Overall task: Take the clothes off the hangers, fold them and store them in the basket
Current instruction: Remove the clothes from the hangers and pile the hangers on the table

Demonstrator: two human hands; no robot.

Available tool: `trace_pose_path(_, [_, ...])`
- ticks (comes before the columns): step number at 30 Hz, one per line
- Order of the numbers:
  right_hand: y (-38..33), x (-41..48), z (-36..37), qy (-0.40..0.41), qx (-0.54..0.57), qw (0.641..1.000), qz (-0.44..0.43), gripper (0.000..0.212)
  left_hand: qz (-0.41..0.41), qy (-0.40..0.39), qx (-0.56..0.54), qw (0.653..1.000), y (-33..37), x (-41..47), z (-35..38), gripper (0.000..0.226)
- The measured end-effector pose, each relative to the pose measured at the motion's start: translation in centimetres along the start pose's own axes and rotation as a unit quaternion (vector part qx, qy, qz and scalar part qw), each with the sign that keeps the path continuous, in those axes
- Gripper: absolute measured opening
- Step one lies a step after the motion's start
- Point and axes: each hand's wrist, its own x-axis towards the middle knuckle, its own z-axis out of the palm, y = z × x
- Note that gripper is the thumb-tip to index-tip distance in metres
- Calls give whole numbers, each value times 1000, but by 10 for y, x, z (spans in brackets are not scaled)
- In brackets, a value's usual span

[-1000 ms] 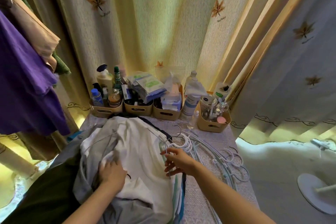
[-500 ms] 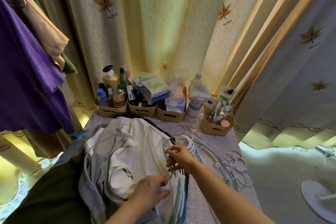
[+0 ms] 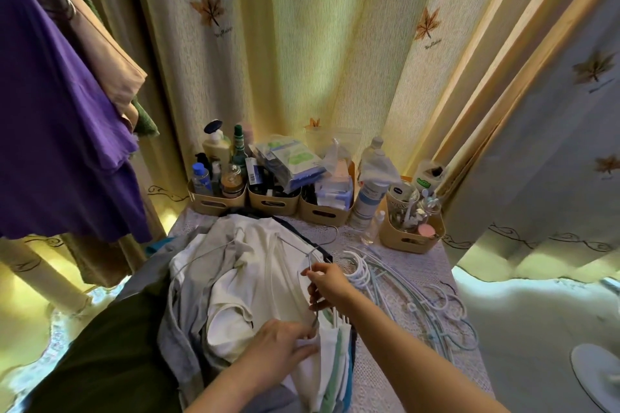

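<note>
1. We see a long purple cotton garment (image 3: 60,131) hanging at the left.
2. A pile of white and grey clothes (image 3: 188,318) lies on the lace-covered table (image 3: 419,265), with hangers inside.
3. Empty white and pale blue plastic hangers (image 3: 402,292) lie in a heap just right of the pile.
4. Our right hand (image 3: 330,283) grips a thin white hanger (image 3: 272,261) near its neck.
5. Our left hand (image 3: 278,345) pinches the edge of a white cotton shirt (image 3: 235,329).

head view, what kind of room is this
Probably a home bedroom or dressing corner: leaf-print curtains, a purple shirt hanging at the left, and beige bins of toiletries on a lace-covered table.
</note>
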Motion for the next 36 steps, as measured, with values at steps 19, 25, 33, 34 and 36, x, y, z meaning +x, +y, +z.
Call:
trace_pose_path(19, [-20,3,-20,-67,1,998,-2,37,-216,81,-14,973,-75,135,-67,48])
trace_pose_path(25, [-25,18,-4,-54,-26,997,-39,37,-231,120,1,966,-84,153,-56,26])
trace_pose_path(33, [-17,25,-31,-99,-18,994,-36,19,-148,159,32,976,-97,154,-74,21])
trace_pose_path(34, [-18,26,-32,-113,-17,993,-34,17,-132,167,29,977,-93,154,-78,21])
trace_pose_path(36, [-21,28,-29,-132,-37,990,-33,19,-99,172,12,980,-80,156,-80,19])
